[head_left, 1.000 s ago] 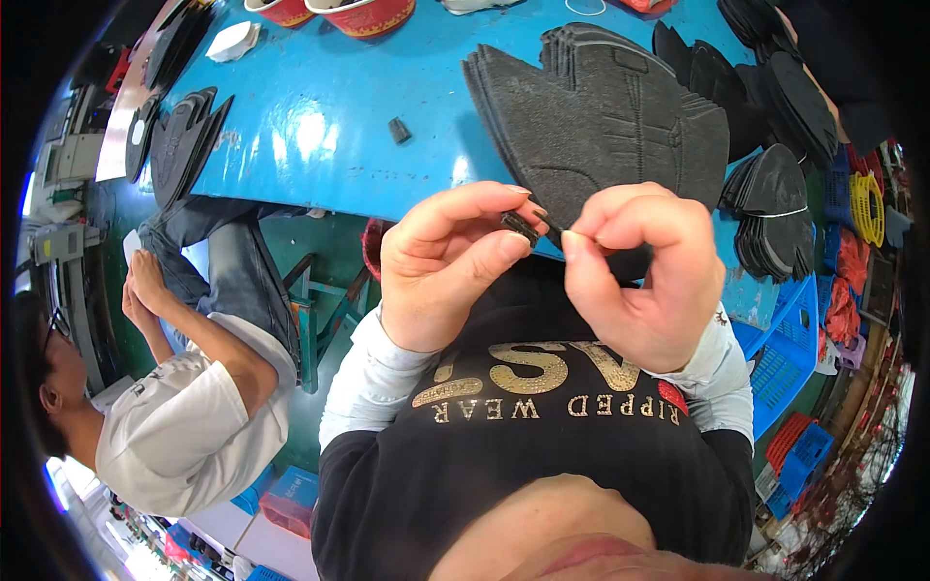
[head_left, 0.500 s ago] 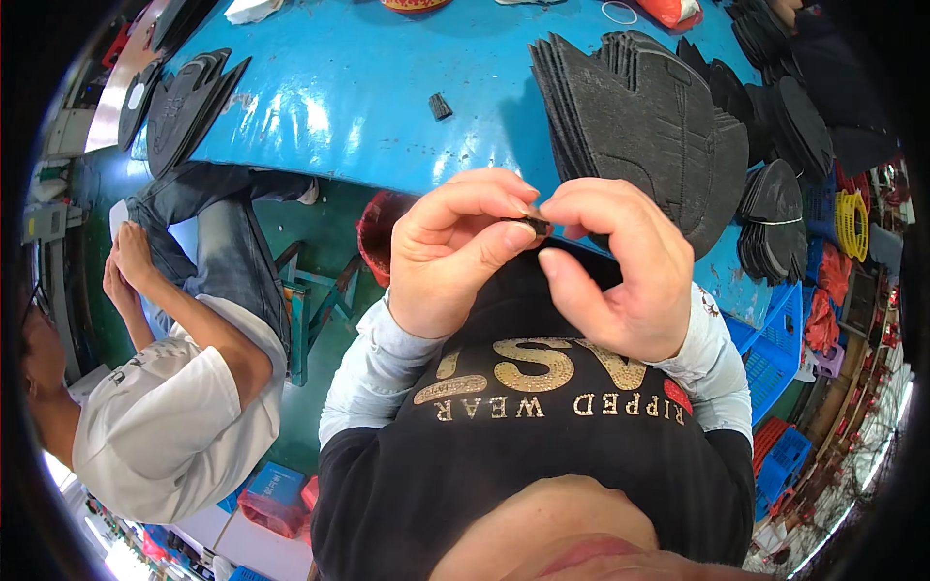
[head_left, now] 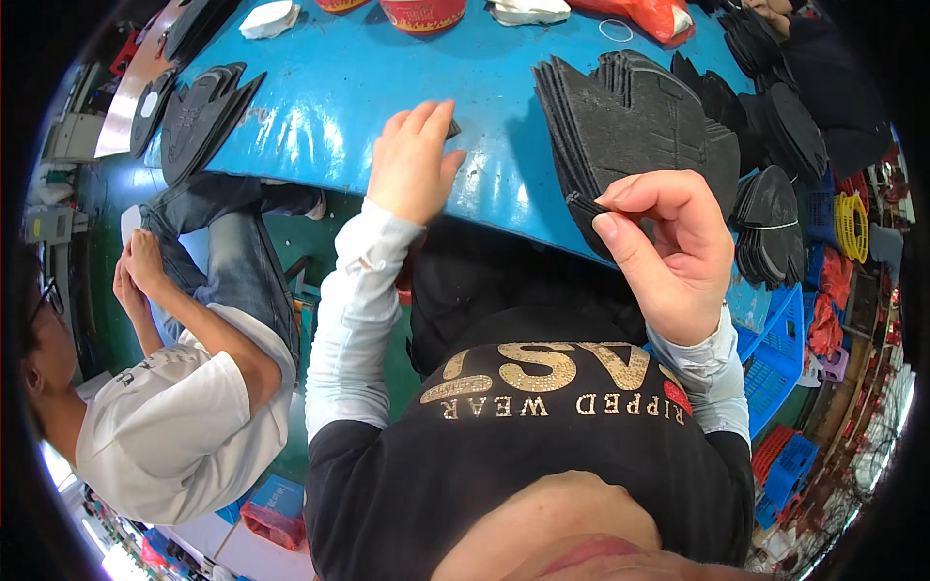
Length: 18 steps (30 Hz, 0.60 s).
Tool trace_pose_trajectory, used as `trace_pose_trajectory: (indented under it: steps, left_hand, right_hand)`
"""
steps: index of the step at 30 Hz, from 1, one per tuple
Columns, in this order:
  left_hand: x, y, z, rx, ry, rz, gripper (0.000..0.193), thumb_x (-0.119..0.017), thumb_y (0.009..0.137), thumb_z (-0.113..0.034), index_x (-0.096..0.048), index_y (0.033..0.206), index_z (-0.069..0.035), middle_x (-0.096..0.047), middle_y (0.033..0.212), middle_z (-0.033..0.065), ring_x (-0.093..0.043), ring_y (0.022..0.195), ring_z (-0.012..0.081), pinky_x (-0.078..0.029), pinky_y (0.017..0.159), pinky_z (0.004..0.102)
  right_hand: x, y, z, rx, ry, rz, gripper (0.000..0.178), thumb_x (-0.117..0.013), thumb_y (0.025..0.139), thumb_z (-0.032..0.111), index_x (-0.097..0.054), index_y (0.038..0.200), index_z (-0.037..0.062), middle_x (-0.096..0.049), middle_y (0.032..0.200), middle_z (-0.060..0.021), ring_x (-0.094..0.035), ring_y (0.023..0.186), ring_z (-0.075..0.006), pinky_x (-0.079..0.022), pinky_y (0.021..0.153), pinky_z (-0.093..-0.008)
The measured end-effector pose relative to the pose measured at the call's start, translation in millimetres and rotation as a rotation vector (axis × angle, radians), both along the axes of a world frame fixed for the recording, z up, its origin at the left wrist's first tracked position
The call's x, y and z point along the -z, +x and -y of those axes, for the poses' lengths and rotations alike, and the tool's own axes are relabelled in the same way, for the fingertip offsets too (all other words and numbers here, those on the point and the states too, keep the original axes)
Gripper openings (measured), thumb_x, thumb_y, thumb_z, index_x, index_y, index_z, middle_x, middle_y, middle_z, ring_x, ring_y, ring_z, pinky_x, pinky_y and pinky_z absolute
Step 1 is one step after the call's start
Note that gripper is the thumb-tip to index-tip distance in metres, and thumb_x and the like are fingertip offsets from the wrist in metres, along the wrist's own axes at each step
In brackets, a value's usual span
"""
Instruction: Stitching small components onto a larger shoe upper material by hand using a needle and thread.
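Observation:
My right hand [head_left: 678, 247] pinches a small black piece [head_left: 582, 206] between thumb and forefinger, in front of a thick stack of black shoe-shaped sheets [head_left: 630, 126]. It looks like a few thin strips together; its exact kind does not show. My left hand [head_left: 412, 165] reaches over the front edge of the blue table [head_left: 339, 58], fingers stretched and thumb apart. Beside those fingers lies another small dark piece [head_left: 453, 129], partly hidden by the hand. I see nothing held in the left hand.
More black sheet stacks stand at the left [head_left: 199, 121] and right [head_left: 768, 228]. At the far side are a red tub [head_left: 422, 14], white wads and a red bag [head_left: 635, 17]. A seated co-worker [head_left: 184, 407] is to my left; a blue crate [head_left: 775, 363] stands right.
My hands have parted from their shared hold on the small black piece. The right carried it rightward; the left moved forward to the dark piece on the table. The view has tilted slightly.

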State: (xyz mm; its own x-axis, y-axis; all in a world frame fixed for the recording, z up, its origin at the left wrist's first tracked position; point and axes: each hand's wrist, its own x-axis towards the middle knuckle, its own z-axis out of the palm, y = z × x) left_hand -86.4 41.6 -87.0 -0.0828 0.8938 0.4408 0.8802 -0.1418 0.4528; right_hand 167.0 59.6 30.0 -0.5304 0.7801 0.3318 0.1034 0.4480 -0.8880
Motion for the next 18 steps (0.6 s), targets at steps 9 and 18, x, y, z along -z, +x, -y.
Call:
trace_pose_trajectory:
  steps: [9,18]
  left_hand:
    - [-43.8,53.4,35.3,0.260,0.235,0.856,0.054,-0.079,0.075,0.002,-0.057,0.124,0.000,-0.064,0.109,0.0111,-0.064,0.102,0.0219,-0.048,0.091,0.0317]
    - [-59.4,88.3,43.2,0.482,0.337,0.849,0.067,-0.078,0.072,0.008,-0.048,0.132,0.004,-0.058,0.121,0.0133,-0.062,0.106,0.0210,-0.048,0.093,0.0333]
  right_hand:
    - [1.5,6.9,-3.6,0.060,0.014,0.005,0.018,-0.072,0.085,0.001,-0.063,0.101,0.0019,-0.068,0.090,-0.0046,-0.065,0.079,-0.0107,-0.051,0.072,-0.0250]
    - [5.5,15.3,1.5,-0.022,-0.180,-0.163,0.019,-0.074,0.086,0.005,-0.065,0.102,0.0025,-0.069,0.087,-0.0044,-0.064,0.079,-0.0088,-0.051,0.072,-0.0244]
